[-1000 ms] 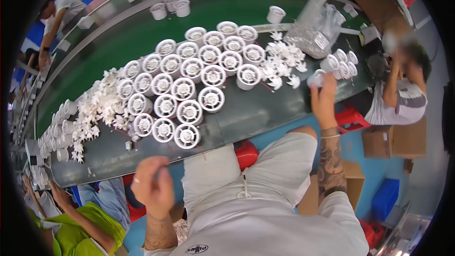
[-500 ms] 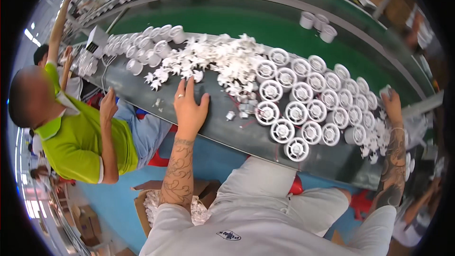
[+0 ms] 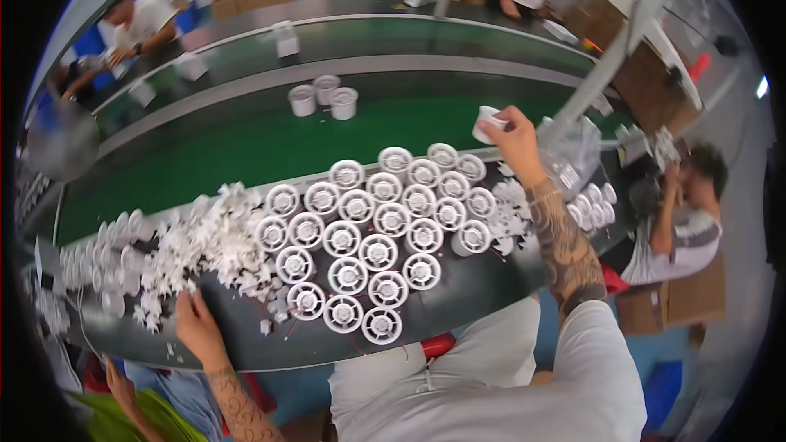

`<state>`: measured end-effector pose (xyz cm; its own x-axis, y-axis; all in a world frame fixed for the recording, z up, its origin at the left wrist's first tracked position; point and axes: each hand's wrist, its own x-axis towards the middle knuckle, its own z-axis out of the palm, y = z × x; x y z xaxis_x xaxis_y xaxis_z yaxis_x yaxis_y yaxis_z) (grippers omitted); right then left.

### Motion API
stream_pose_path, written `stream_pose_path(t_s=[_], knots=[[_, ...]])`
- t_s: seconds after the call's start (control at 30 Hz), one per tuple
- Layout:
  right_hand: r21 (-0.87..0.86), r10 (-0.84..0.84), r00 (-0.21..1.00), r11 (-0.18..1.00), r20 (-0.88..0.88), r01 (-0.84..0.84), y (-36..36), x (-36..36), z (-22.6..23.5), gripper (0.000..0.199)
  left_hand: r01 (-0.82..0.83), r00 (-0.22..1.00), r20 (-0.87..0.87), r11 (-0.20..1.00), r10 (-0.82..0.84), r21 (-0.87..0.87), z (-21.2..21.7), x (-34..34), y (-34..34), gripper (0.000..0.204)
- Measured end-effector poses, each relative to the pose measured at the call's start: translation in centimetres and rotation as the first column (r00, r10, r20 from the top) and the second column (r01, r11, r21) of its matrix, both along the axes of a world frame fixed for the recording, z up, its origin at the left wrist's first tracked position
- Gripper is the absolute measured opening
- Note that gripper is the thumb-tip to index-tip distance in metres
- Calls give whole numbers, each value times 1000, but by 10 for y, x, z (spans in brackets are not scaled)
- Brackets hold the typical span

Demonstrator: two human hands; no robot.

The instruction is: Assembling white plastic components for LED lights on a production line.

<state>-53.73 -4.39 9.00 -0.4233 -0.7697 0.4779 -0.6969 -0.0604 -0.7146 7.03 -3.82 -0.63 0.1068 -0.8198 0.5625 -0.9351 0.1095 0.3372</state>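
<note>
Gripping a white cup (image 3: 489, 124), right hand (image 3: 514, 141) above green belt (image 3: 246, 151).

Right hand (image 3: 514, 137) gripping white cup (image 3: 489, 123) above green belt (image 3: 246, 147).

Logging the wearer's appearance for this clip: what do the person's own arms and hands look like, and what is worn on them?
Both hands are bare, no gloves. The right forearm carries dense dark tattoos from wrist to elbow, with a thin band at the wrist below the right hand. The left forearm is tattooed too, below the left hand. A short white sleeve covers the right upper arm.
</note>
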Motion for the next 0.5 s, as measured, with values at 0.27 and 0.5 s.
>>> stream_pose_path(t_s=[0.27, 0.5], knots=[[-29, 35, 935, 998, -354, -49, 210, 85, -1, 37, -17, 995, -96, 994, 27, 104, 1, -22, -7, 31], [-34, -38, 989, 999, -143, 34, 255, 109, -81, 39, 47, 976, -212, 999, -47, -7, 0, -14, -1, 31]])
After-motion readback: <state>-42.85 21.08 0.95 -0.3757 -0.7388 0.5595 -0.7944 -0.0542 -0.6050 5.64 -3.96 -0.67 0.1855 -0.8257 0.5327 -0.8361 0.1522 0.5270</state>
